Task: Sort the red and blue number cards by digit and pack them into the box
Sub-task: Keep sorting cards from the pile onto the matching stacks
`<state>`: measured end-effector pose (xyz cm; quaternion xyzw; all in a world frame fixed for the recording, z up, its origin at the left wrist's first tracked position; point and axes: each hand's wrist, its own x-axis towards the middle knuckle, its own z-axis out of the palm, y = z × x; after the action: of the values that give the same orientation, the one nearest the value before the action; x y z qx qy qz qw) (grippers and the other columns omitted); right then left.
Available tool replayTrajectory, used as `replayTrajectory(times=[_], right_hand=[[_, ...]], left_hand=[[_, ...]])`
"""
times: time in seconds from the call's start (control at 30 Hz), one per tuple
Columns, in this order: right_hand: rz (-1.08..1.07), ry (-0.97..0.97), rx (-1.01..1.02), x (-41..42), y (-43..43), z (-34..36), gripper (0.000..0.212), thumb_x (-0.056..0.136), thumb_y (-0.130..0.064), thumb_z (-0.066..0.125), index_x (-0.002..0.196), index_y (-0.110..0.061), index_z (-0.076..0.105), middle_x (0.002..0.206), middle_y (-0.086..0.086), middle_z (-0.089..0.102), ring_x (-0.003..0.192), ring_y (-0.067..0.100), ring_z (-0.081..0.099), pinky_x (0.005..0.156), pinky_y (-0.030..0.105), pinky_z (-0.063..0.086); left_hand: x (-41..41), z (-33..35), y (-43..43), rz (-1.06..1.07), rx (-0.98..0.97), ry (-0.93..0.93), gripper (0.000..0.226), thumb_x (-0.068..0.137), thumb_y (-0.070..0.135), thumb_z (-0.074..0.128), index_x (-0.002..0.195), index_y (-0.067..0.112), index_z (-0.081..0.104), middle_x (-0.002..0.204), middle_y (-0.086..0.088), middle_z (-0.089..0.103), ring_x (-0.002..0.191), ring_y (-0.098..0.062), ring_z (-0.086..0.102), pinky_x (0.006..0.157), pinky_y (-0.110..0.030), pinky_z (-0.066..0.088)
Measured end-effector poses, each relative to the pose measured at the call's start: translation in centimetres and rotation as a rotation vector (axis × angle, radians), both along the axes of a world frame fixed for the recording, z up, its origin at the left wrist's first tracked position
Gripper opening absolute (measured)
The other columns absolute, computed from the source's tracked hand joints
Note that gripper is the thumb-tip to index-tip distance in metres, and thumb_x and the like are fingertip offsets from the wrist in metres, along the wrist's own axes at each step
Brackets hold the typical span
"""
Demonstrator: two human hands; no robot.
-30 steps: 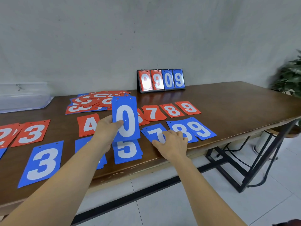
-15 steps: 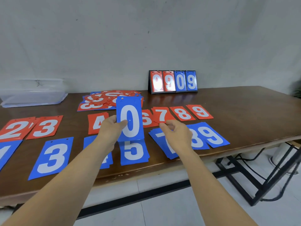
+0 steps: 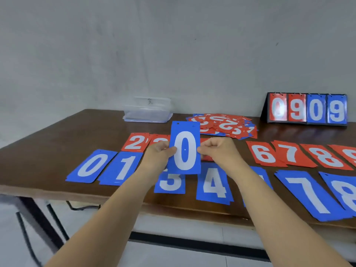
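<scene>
A blue 0 card (image 3: 184,149) stands upright above the table. My left hand (image 3: 158,157) pinches its left edge and my right hand (image 3: 218,152) pinches its right edge. Blue cards lie along the near edge: a 0 (image 3: 92,165), a 1 (image 3: 123,167), a 3 (image 3: 170,183), a 4 (image 3: 213,185), a 7 (image 3: 310,193) and an 8 (image 3: 344,191). Behind them lies a red row with a 2 (image 3: 135,142), a 6 (image 3: 263,153), a 7 (image 3: 292,153) and an 8 (image 3: 325,157). An unsorted heap of cards (image 3: 223,124) sits further back. The clear plastic box (image 3: 148,110) stands by the wall.
A flip scoreboard (image 3: 306,108) reading 0909 stands at the back right of the brown table (image 3: 48,135). The table's near edge runs under my forearms, with black metal legs (image 3: 36,218) and a tiled floor below.
My right hand left the blue 7 and 8 cards and came up to pinch the right edge of the 0 card. My head turned left, bringing the blue 0 and 1 cards and the box into view.
</scene>
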<state>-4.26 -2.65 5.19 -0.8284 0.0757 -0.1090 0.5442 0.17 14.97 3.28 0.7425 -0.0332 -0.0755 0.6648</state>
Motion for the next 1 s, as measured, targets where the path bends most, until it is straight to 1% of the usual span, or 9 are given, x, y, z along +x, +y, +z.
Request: replayTrajectory(times=[0.17,0.3,0.47,0.53,0.63,0.77,0.9,0.93,1.0], right_hand=[[-0.026,-0.011,0.012,2.7,5.2,0.1,0.017,0.092,-0.022,0.062,0.080,-0.015,0.071,0.070,-0.003,0.071,0.073,0.003,0.061,0.065,0.021,0.039],[-0.114,-0.044,-0.011,5.0,8.9,-0.1,0.017,0.093,-0.018,0.060,0.079,-0.017,0.069,0.074,-0.002,0.072,0.082,0.003,0.061,0.081,0.026,0.042],[-0.210,-0.030,-0.160,6.6,11.6,-1.3,0.018,0.092,-0.022,0.058,0.078,-0.022,0.070,0.076,-0.006,0.072,0.083,0.005,0.063,0.074,0.028,0.045],[-0.278,-0.005,-0.239,6.8,11.9,-1.7,0.018,0.092,-0.024,0.057,0.078,-0.025,0.068,0.075,-0.008,0.071,0.085,0.008,0.063,0.081,0.035,0.050],[-0.382,0.021,-0.342,6.6,12.5,-2.1,0.015,0.094,-0.027,0.056,0.084,-0.026,0.066,0.075,-0.010,0.069,0.088,0.010,0.062,0.093,0.045,0.047],[-0.441,0.000,-0.462,6.5,13.2,-2.5,0.013,0.095,-0.027,0.055,0.086,-0.028,0.064,0.084,-0.006,0.069,0.090,0.014,0.061,0.094,0.049,0.046],[-0.463,-0.003,-0.517,6.6,13.8,-2.9,0.012,0.095,-0.028,0.056,0.091,-0.025,0.067,0.088,-0.005,0.069,0.091,0.016,0.062,0.093,0.049,0.047],[-0.465,-0.001,-0.525,6.6,13.8,-3.0,0.012,0.095,-0.028,0.056,0.091,-0.025,0.067,0.089,-0.005,0.069,0.091,0.016,0.061,0.093,0.049,0.047],[-0.472,0.003,-0.540,6.6,13.8,-3.0,0.011,0.095,-0.027,0.056,0.090,-0.026,0.066,0.089,-0.005,0.068,0.091,0.016,0.061,0.094,0.050,0.046]], left_hand=[[2.0,0.3,6.7,0.016,-0.031,-0.001,0.008,0.094,0.014,0.065,0.091,0.020,0.070,0.101,-0.005,0.075,0.094,-0.025,0.072,0.088,-0.049,0.057],[4.1,0.3,12.7,0.068,0.007,-0.012,0.009,0.094,0.016,0.064,0.100,0.016,0.071,0.098,-0.005,0.076,0.092,-0.026,0.073,0.087,-0.051,0.057],[6.5,-0.6,20.2,0.214,0.163,-0.075,0.013,0.096,0.015,0.059,0.102,0.016,0.071,0.096,-0.012,0.074,0.091,-0.024,0.070,0.086,-0.053,0.057],[7.0,-1.4,22.3,0.256,0.258,-0.140,0.018,0.097,0.013,0.056,0.109,0.013,0.069,0.090,-0.005,0.072,0.081,-0.018,0.068,0.072,-0.038,0.058],[6.9,-2.7,23.9,0.251,0.399,-0.221,0.023,0.098,0.010,0.051,0.113,0.014,0.068,0.077,0.005,0.066,0.062,-0.007,0.056,0.052,-0.019,0.041],[7.5,-4.8,24.8,0.245,0.547,-0.275,0.022,0.099,0.011,0.046,0.110,0.014,0.065,0.100,-0.004,0.070,0.078,-0.016,0.059,0.058,-0.023,0.043],[8.0,-5.8,24.6,0.267,0.768,-0.309,0.015,0.096,0.014,0.047,0.089,0.002,0.053,0.086,-0.012,0.057,0.080,-0.027,0.053,0.060,-0.033,0.036],[8.0,-5.9,24.6,0.257,0.834,-0.318,0.015,0.096,0.016,0.047,0.093,0.003,0.054,0.089,-0.010,0.055,0.087,-0.028,0.053,0.065,-0.033,0.037],[8.0,-5.8,24.5,0.230,0.934,-0.329,0.028,0.098,0.020,0.047,0.120,0.007,0.057,0.109,-0.011,0.055,0.104,-0.028,0.050,0.081,-0.036,0.044]])
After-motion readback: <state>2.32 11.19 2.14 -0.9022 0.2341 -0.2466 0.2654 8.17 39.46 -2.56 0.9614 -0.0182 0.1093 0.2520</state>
